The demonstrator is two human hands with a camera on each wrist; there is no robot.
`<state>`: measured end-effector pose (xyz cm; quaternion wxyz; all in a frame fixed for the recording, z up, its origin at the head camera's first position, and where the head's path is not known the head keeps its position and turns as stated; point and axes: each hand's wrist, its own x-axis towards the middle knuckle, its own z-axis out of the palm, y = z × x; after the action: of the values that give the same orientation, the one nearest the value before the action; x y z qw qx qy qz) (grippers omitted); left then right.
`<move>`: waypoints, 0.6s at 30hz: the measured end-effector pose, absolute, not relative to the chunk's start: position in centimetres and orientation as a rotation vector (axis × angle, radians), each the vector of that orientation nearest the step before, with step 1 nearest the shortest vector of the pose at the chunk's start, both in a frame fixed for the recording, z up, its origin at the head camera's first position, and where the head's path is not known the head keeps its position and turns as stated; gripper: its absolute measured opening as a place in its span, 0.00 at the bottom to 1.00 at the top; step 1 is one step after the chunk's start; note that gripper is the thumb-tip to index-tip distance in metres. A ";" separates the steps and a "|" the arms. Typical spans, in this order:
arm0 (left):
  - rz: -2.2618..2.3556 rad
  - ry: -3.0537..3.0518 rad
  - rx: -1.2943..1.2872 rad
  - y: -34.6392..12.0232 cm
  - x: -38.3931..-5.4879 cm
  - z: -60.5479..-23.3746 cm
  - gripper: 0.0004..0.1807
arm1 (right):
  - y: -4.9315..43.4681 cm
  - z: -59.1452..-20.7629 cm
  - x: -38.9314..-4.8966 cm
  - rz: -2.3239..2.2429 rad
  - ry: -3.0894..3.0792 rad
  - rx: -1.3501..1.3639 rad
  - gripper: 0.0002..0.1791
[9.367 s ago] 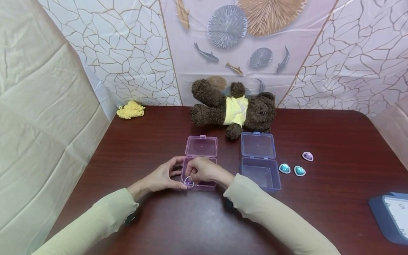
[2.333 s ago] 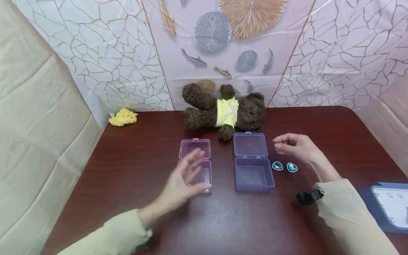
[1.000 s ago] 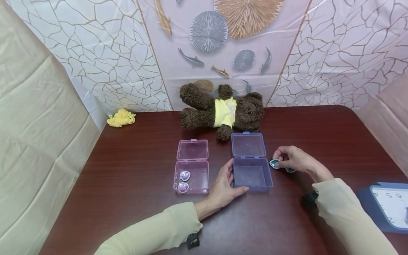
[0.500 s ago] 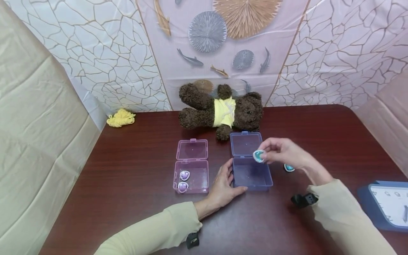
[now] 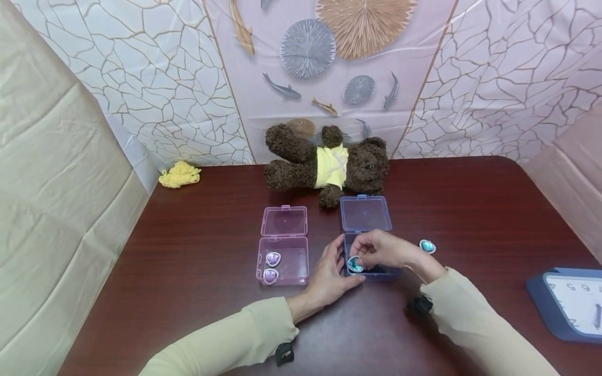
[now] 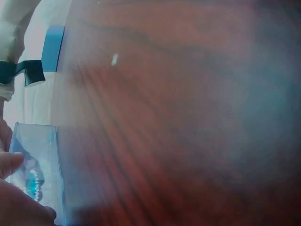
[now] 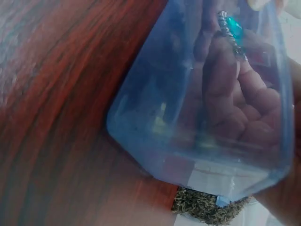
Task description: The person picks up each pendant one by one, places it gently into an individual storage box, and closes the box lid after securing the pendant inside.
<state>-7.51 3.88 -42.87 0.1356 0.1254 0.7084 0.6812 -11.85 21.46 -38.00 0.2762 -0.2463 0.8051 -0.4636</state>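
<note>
The head view takes in the whole desk: the right hand is inside the open blue box, thumb and curled fingers pinching a teal gem near the front left corner, while the left hand, fingers extended, touches the box's left side with its thumb at the front. Only this view shows the pink box with two purple gems in it, and another teal gem lying right of the blue box. Through the clear wall, the right wrist view adds the pinched gem's beaded edge, side-on; the left wrist view catches it blurred, low at the left. Fingers partly cover that gem from above, and whether it touches the box floor cannot be told. A clock is cut off at the right.
</note>
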 end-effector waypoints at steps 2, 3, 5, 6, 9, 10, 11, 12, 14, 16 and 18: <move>1.969 2.058 0.363 3.9 -7.5 -42.8 0.49 | 21.4 -38.1 -12.0 -1.214 2.156 -0.673 0.04; 1.966 2.062 0.362 3.8 -7.5 -42.8 0.49 | 21.3 -38.2 -12.1 -1.198 2.156 -0.683 0.03; 1.959 2.073 0.359 3.8 -7.5 -42.8 0.49 | 21.1 -38.3 -12.3 -1.168 2.163 -0.701 0.04; 1.958 2.078 0.358 3.9 -7.5 -42.8 0.49 | 21.0 -38.4 -12.3 -1.154 2.171 -0.703 0.04; 1.955 2.085 0.358 4.0 -7.5 -42.9 0.49 | 20.8 -38.7 -12.3 -1.122 2.207 -0.704 0.04; 1.952 2.089 0.358 4.0 -7.5 -42.9 0.49 | 20.7 -38.7 -12.3 -1.115 2.223 -0.701 0.04; 1.950 2.092 0.359 4.0 -7.5 -42.9 0.48 | 20.6 -38.8 -12.2 -1.107 2.239 -0.697 0.04; 1.944 2.097 0.360 4.0 -7.5 -42.9 0.48 | 20.6 -38.8 -12.2 -1.099 2.256 -0.698 0.04; 1.940 2.098 0.356 4.0 -7.5 -42.9 0.48 | 20.5 -38.8 -12.1 -1.076 2.294 -0.711 0.04; 1.942 2.092 0.352 4.0 -7.5 -42.9 0.48 | 20.4 -38.8 -12.0 -1.045 2.337 -0.722 0.04; 1.950 2.083 0.348 4.0 -7.5 -42.9 0.48 | 20.3 -38.8 -11.9 -1.009 2.372 -0.728 0.05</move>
<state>-7.53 4.00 -42.87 0.1334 0.1199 0.7181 0.6724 -11.92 20.27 -38.84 0.2292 -0.2647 0.8620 -0.3667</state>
